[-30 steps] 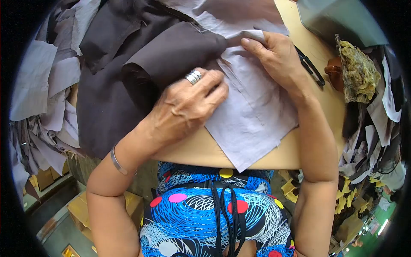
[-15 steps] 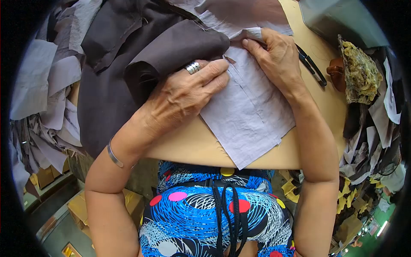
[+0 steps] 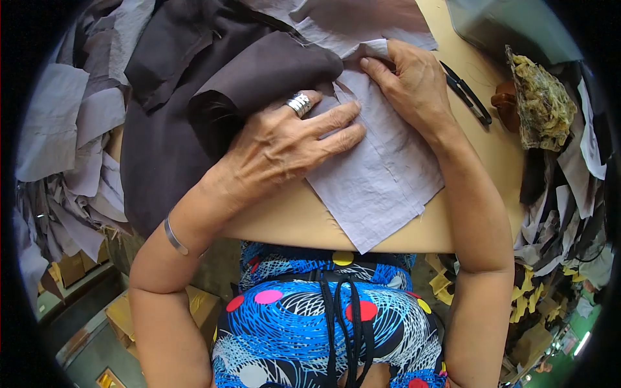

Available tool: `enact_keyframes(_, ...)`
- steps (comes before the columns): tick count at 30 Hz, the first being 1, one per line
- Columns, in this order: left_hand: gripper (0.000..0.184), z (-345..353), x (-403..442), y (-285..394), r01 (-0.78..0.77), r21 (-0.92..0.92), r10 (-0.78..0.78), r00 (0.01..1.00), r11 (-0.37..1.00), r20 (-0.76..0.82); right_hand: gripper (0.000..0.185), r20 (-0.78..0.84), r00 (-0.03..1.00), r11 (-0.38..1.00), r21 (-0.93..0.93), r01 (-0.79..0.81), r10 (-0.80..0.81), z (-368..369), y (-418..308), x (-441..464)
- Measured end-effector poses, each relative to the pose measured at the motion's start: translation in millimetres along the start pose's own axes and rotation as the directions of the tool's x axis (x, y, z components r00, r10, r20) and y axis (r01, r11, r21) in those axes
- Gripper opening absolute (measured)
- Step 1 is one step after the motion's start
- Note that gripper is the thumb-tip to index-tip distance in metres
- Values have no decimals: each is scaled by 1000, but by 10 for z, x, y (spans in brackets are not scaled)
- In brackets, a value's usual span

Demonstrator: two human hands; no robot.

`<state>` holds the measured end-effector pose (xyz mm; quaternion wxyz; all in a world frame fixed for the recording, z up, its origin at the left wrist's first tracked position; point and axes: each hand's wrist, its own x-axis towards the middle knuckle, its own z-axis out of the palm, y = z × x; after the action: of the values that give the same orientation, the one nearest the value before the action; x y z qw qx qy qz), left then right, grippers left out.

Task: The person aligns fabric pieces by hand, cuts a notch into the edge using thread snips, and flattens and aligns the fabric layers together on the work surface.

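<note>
A pale lilac-grey fabric piece (image 3: 362, 194) with a seam line along it lies over the table's front edge, its lower edge frayed. My left hand (image 3: 278, 142), with a silver ring, rests palm down, two fingers apart and stretched over this cloth; its other fingertips are hidden near the fold of a dark grey-brown fabric (image 3: 259, 74). Higher up on the right, my right hand (image 3: 417, 81) pinches a turned-up edge of the pale fabric between thumb and fingers. The dark fabric curls over in a roll beside my left hand.
Black thread snips (image 3: 467, 94) lie on the tan table (image 3: 284, 223), right of my right hand. Beyond them are a brown object (image 3: 506, 100) and a clump of yellowish fibres (image 3: 546, 103). A grey bin (image 3: 511, 26) stands at the back right. Fabric scraps (image 3: 52, 123) hang on both sides.
My left hand's fingers have spread and slid right, further onto the pale fabric. My right hand has shifted slightly left and up, still pinching the edge.
</note>
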<state>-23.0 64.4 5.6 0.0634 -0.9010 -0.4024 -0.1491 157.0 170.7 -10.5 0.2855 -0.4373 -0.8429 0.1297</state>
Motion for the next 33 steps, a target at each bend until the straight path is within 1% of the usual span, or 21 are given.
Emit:
enact_keyframes(2, 39, 17, 8, 7, 47, -60, -48, 999, 997, -18, 21, 28, 999, 1000, 2, -24, 23, -1, 13, 1)
enact_keyframes(3, 39, -9, 29, 51, 133, -26, -133, 991, 991, -7, 21, -1, 1000, 1000, 10, 1, -1, 13, 21, -1)
enact_keyframes(5, 38, 4, 32, 50, 92, 11, -92, 996, 996, 0, 20, -62, 997, 999, 19, 47, -46, 42, 53, -13)
enact_keyframes(6, 37, 10, 30, 46, 71, 29, -71, 997, 997, 4, 20, -40, 998, 999, 18, 47, -47, 33, 73, -15)
enact_keyframes(8, 38, 24, 19, 18, 51, 9, -51, 999, 999, 5, 25, 7, 998, 998, 21, 57, -57, 19, 87, -15)
enact_keyframes(9, 38, 26, 11, 3, 41, 2, -41, 999, 999, 4, 30, 1, 997, 994, -86, 74, -74, -7, 97, -16)
enact_keyframes(11, 31, 66, -9, 8, 63, 5, -63, 998, 998, -21, 41, -6, 994, 948, -303, 100, -107, -98, 121, -39)
enact_keyframes(12, 29, 89, 23, 20, 74, -2, -74, 996, 997, -55, 47, -45, 971, 933, -289, 212, -235, -209, 97, -41)
enact_keyframes(14, 27, 75, 29, 27, 88, -22, -89, 995, 996, -53, 60, -120, 878, 872, -242, 427, -463, -347, 4, -98)
enact_keyframes(15, 27, 66, 22, 27, 94, -30, -95, 994, 995, -49, 69, -3, 887, 857, -258, 446, -462, -354, -22, -124)
enact_keyframes(18, 25, 107, 2, 20, 104, -61, -108, 991, 993, -80, 62, 145, 869, 843, -210, 495, -473, -288, -16, -207)
enact_keyframes(19, 26, 117, -4, 21, 108, -74, -114, 989, 991, -89, 62, 133, 858, 835, -195, 514, -496, -310, 18, -216)
enact_keyframes(22, 25, 124, 3, 21, 100, -95, -110, 989, 990, -98, 62, 259, 839, 824, -200, 530, -478, -503, 32, -363)
enact_keyframes(26, 23, 144, -15, 3, 109, -120, -120, 989, 987, -88, 62, 355, 824, 822, -207, 531, -442, -770, 174, -758)
enact_keyframes(29, 24, 132, -8, -15, 91, -126, -101, 991, 988, -83, 58, 417, 830, 849, -211, 485, -371, -972, 149, -999)
enact_keyframes(32, 25, 110, -14, 33, 64, -120, -73, 994, 991, -75, 54, 454, 825, 875, -176, 452, -335, -1039, 2, -936)
enact_keyframes(33, 26, 103, -10, 60, 37, -94, -44, 996, 995, -77, 39, 387, 861, 927, -39, 373, -331, -962, -28, -881)
